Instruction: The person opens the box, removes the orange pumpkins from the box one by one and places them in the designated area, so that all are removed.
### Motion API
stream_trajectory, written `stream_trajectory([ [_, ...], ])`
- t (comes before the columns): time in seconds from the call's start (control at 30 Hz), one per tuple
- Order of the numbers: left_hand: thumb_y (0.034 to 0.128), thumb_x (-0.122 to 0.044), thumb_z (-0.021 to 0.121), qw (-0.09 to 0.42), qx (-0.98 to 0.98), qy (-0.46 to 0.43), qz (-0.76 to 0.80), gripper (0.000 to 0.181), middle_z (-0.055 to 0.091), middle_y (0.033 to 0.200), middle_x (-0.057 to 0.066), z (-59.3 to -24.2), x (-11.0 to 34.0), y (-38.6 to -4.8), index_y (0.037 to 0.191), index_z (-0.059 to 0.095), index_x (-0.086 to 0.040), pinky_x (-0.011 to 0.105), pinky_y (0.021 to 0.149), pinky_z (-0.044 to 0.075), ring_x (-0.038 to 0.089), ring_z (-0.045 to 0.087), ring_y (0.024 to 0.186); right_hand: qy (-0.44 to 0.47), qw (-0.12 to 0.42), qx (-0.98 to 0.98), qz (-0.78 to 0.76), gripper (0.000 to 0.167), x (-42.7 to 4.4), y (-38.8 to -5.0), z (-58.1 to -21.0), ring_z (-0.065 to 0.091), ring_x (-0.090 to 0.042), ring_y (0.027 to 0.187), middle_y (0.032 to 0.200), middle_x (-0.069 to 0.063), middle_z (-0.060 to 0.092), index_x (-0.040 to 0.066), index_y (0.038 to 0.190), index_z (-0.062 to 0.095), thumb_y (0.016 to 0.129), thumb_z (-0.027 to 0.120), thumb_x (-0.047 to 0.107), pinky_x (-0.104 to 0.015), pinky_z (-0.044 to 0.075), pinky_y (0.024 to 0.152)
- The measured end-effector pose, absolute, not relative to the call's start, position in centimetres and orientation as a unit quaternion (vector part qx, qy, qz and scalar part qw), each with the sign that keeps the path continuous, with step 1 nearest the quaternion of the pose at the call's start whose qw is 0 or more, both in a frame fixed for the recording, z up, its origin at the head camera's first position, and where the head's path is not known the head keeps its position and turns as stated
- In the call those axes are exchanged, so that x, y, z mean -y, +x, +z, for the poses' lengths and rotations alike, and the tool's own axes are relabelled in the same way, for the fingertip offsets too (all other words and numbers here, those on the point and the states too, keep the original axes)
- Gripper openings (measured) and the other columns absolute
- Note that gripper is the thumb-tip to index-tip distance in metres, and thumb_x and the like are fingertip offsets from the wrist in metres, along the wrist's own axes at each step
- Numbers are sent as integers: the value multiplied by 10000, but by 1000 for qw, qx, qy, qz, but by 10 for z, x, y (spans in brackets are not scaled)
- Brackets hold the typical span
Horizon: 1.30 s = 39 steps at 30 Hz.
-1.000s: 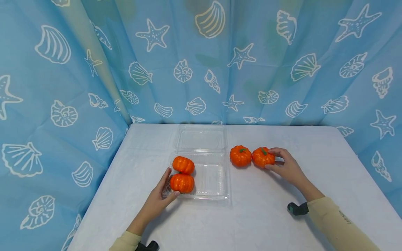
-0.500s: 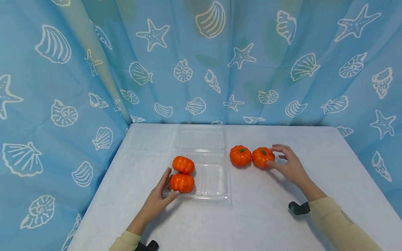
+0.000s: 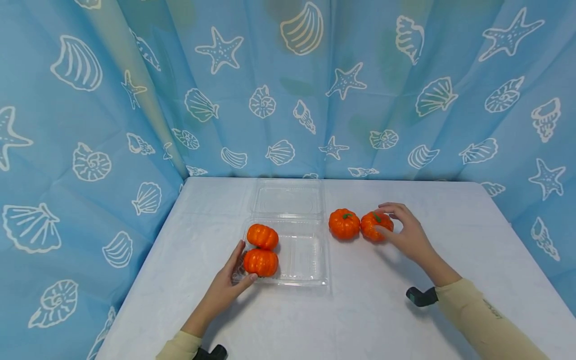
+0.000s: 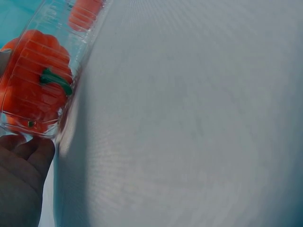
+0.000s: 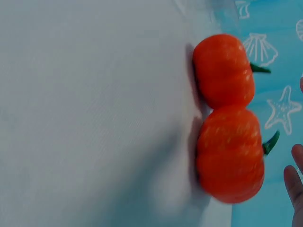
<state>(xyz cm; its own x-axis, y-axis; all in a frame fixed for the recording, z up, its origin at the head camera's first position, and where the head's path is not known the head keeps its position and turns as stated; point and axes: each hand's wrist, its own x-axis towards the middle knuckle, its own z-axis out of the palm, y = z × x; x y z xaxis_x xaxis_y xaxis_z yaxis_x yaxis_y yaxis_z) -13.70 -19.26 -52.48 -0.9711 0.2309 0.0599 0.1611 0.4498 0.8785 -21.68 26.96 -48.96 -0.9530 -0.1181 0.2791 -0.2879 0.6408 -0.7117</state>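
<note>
Two small toy pumpkins, one at the back [image 3: 263,236] and one in front [image 3: 261,263], lie in the left half of a clear plastic container [image 3: 310,281] with its lid folded back. My left hand [image 3: 229,277] holds the container's front left corner, thumb at the front edge and fingers along the left side. To the right of it, two more pumpkins [image 3: 344,224] [image 3: 373,231] sit side by side on the table, green stems up. Over the right one hovers my right hand [image 3: 407,235], fingers spread; the right wrist view shows its fingertips [image 5: 293,182] apart from the pumpkins.
The transparent lid [image 3: 288,198] lies flat behind the container. A white cloth [image 3: 360,310] covers the table. Blue curtains [image 3: 270,75] with shell and starfish prints hang behind and at the left.
My right hand has loosened from beside the right pumpkin and shifted slightly up and left over it. My left hand, the container and all the pumpkins stay where they were.
</note>
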Motion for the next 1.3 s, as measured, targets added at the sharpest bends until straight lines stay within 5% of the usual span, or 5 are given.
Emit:
stream_trajectory([
  [0.57, 924, -330, 758, 37, -855, 113, 506, 938, 274, 1665, 73, -523, 192, -137, 1647, 178, -184, 539, 1191, 268, 321, 347, 1485, 173, 54, 881, 438, 351, -212, -227, -468, 534, -323, 1262, 1324, -98, 596, 87, 1221, 665, 905, 783, 186, -607, 484, 1030],
  [1.3, 932, -314, 751, 25, -850, 127, 510, 917, 285, 1659, 101, -526, 193, -138, 1643, 192, -162, 568, 1185, 266, 334, 339, 1487, 297, 57, 828, 473, 295, -147, -251, -449, 580, -216, 1195, 1221, -29, 650, 103, 1193, 675, 916, 773, 131, -488, 518, 1028],
])
